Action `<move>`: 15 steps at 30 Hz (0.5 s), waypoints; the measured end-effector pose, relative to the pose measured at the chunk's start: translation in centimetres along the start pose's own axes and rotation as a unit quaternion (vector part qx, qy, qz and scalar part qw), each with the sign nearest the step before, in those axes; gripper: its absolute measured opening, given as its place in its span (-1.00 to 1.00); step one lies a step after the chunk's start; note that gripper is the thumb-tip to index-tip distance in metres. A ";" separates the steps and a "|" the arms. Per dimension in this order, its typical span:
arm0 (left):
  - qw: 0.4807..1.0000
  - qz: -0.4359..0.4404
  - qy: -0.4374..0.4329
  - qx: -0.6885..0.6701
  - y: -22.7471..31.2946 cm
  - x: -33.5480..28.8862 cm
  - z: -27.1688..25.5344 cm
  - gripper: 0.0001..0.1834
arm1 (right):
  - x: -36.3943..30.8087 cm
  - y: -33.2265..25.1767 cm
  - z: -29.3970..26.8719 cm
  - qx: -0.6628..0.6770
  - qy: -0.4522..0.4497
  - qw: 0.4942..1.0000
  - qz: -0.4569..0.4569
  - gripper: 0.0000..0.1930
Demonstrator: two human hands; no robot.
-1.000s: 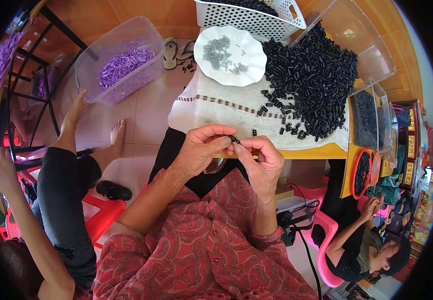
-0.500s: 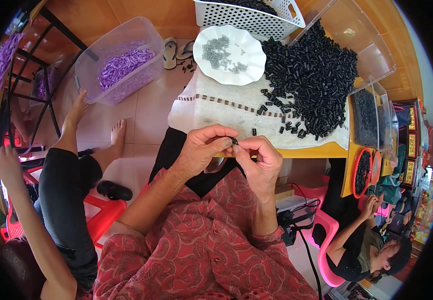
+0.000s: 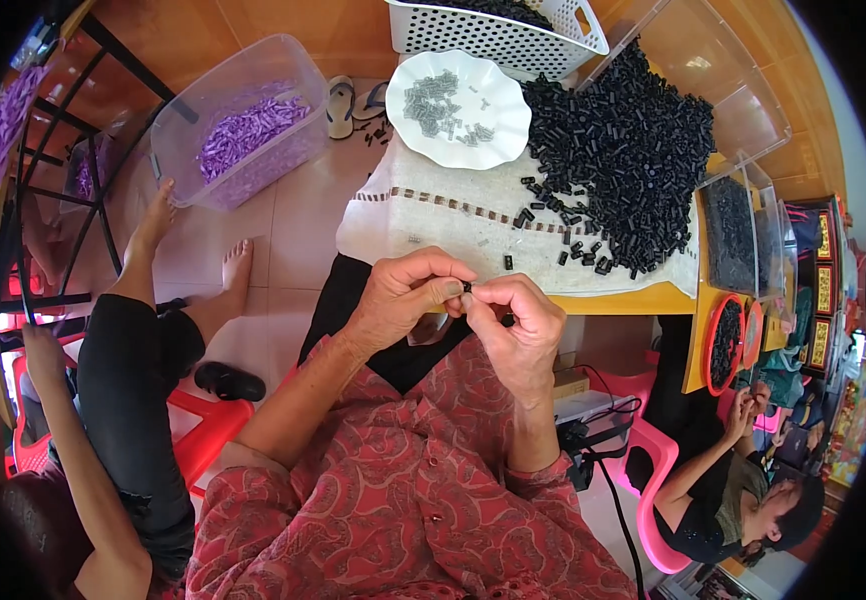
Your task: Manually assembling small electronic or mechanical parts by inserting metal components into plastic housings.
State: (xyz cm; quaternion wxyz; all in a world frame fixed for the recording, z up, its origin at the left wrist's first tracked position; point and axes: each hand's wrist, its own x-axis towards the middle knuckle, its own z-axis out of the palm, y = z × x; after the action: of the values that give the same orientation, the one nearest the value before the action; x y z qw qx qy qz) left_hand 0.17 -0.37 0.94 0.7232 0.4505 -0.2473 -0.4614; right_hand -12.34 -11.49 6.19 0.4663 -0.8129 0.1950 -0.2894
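Note:
In front of the table's near edge, my left hand (image 3: 403, 298) and my right hand (image 3: 519, 330) meet fingertip to fingertip. Thumb and forefinger of each pinch a small black plastic piece (image 3: 467, 287), mostly covered by the fingers. Beyond my hands, a single black piece (image 3: 508, 262) lies on the pale cloth (image 3: 423, 228). A large heap of similar black pieces (image 3: 623, 150) spreads over the cloth to the right. Small clear pieces (image 3: 435, 105) sit on a white scalloped plate (image 3: 415, 72) at the back.
A white perforated basket (image 3: 498, 38) of black parts stands behind the plate. On the floor at left is a clear tub (image 3: 178, 130) holding purple pieces. A red round basket (image 3: 716, 365) rests at the table's right. People sit on both sides, working with their hands.
My fingers have shifted slightly around the black piece, the right fingertips tilting a little. At left, the other person's hands have moved lower.

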 end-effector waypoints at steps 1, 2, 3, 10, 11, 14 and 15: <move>1.000 0.005 0.000 0.005 0.1 0.0 -0.1 -0.83 | 0.0 0.1 0.0 0.000 0.001 1.000 0.000 -0.89; 1.000 0.009 0.001 0.010 0.1 0.1 -0.1 -0.83 | 0.1 0.2 0.0 0.012 -0.007 1.000 0.006 -0.89; 1.000 0.010 0.001 0.010 0.1 0.1 -0.1 -0.83 | 0.2 0.2 0.0 0.026 -0.015 0.999 0.011 -0.90; 0.985 -0.028 0.017 -0.171 -0.5 -0.1 0.2 -0.81 | 0.5 -0.9 -0.1 0.087 -0.020 0.996 0.028 -0.90; 0.980 -0.028 0.008 -0.199 -0.7 -0.1 0.1 -0.80 | 0.6 -0.9 -0.1 0.075 -0.023 0.997 0.020 -0.89; 0.976 -0.041 -0.004 -0.212 -0.7 -0.1 0.0 -0.80 | 0.6 -0.7 -0.4 0.058 -0.025 0.998 0.004 -0.88; 0.976 -0.041 -0.003 -0.212 -0.7 -0.1 0.0 -0.80 | 0.6 -0.6 -0.4 0.055 -0.025 0.998 -0.005 -0.88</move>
State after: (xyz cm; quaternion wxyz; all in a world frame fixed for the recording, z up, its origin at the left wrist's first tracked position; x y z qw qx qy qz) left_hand -0.15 -0.39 0.35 0.7817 0.2955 -0.1274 -0.5343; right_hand -12.12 -11.81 7.02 0.5134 -0.7941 0.1632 -0.2813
